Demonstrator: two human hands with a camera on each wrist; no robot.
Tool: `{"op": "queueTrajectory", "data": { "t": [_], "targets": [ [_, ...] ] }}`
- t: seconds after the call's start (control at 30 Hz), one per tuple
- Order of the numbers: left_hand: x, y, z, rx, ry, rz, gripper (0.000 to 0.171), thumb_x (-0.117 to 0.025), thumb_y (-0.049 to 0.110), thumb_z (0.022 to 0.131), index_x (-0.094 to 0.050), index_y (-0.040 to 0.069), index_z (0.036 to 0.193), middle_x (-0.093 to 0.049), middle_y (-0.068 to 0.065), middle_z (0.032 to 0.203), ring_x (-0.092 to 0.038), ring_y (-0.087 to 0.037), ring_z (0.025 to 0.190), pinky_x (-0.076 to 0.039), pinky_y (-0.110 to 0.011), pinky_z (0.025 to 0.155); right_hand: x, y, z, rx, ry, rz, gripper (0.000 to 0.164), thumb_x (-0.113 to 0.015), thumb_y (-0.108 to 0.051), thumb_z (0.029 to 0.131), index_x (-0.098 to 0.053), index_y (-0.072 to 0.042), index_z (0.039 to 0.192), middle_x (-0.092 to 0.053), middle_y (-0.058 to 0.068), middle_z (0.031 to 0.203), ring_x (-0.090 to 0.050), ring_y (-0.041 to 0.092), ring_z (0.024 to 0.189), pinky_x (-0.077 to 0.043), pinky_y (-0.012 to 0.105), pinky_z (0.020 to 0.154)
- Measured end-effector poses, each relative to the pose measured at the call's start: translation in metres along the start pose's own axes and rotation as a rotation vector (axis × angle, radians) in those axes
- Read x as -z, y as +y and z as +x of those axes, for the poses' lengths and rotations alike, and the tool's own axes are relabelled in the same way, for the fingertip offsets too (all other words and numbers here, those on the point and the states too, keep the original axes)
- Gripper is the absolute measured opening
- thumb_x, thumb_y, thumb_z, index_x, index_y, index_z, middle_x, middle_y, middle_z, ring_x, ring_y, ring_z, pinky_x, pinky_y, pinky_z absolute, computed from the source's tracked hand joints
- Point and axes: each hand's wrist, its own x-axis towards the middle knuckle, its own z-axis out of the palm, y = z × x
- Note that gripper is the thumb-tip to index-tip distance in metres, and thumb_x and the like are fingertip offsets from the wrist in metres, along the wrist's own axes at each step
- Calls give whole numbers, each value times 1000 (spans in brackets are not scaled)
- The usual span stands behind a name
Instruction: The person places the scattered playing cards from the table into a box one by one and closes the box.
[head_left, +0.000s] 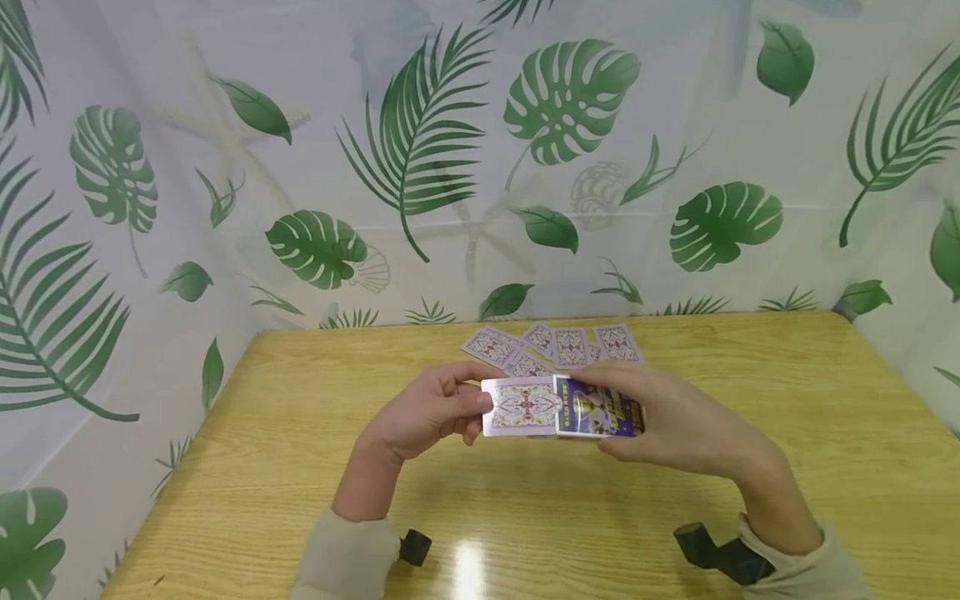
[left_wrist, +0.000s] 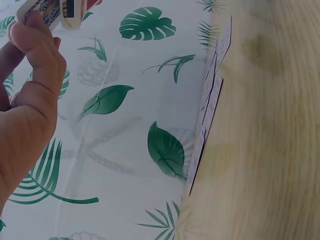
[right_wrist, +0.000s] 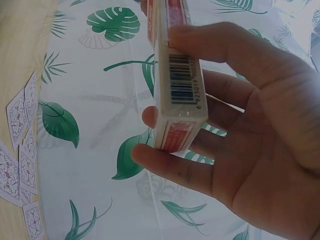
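Observation:
My right hand grips a purple and yellow playing-card box by its long edges, thumb on one side and fingers on the other. In the right wrist view a barcode shows on the narrow side of the card box. Out of the box's left end stick playing cards, patterned back up, about a card's length showing. My left hand pinches their outer end between thumb and fingers. How many cards are in the stack cannot be told. Both hands are held above the table.
Several loose playing cards lie back up near the far edge of the wooden table, some overlapping. Behind stands a white cloth with green leaves. Black camera mounts sit at the wrists.

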Motion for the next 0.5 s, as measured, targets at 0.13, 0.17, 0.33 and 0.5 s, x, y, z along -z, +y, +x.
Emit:
{"op": "queueTrajectory", "data": {
  "t": [0.13, 0.17, 0.33, 0.5],
  "targets": [
    [-3, -2, 4, 27, 31, 15, 33, -55, 3, 99, -50, -9, 129, -70, -3, 93, -54, -7, 59, -48, -20, 57, 1, 0, 0, 2, 0, 12, 64, -81, -10, 81, -55, -11, 140, -60, 6, 135, -58, 15, 104, -51, 27, 83],
    [-3, -3, 4, 30, 40, 22, 32, -55, 3, 99, -51, -9, 128, -70, -4, 95, -54, -7, 60, -47, -20, 56, 1, 0, 0, -1, -3, 16, 64, -81, -10, 81, -55, -11, 140, -59, 7, 136, -57, 16, 104, -51, 27, 83],
    [-7, -5, 7, 30, 60, 70, 27, -55, 5, 99, -52, -7, 123, -70, -2, 97, -50, -9, 63, -44, -19, 56, 1, 0, -1, -6, -7, 27, 64, -80, -11, 82, -55, -11, 141, -58, 8, 138, -57, 17, 105, -51, 27, 81],
    [-12, -6, 9, 47, 73, 148, 33, -57, 9, 99, -50, -5, 128, -66, -1, 90, -49, -11, 65, -44, -22, 58, -1, 1, -1, 15, 1, 31, 64, -81, -9, 81, -55, -11, 140, -59, 7, 136, -58, 16, 105, -51, 28, 82]
  ]
}}
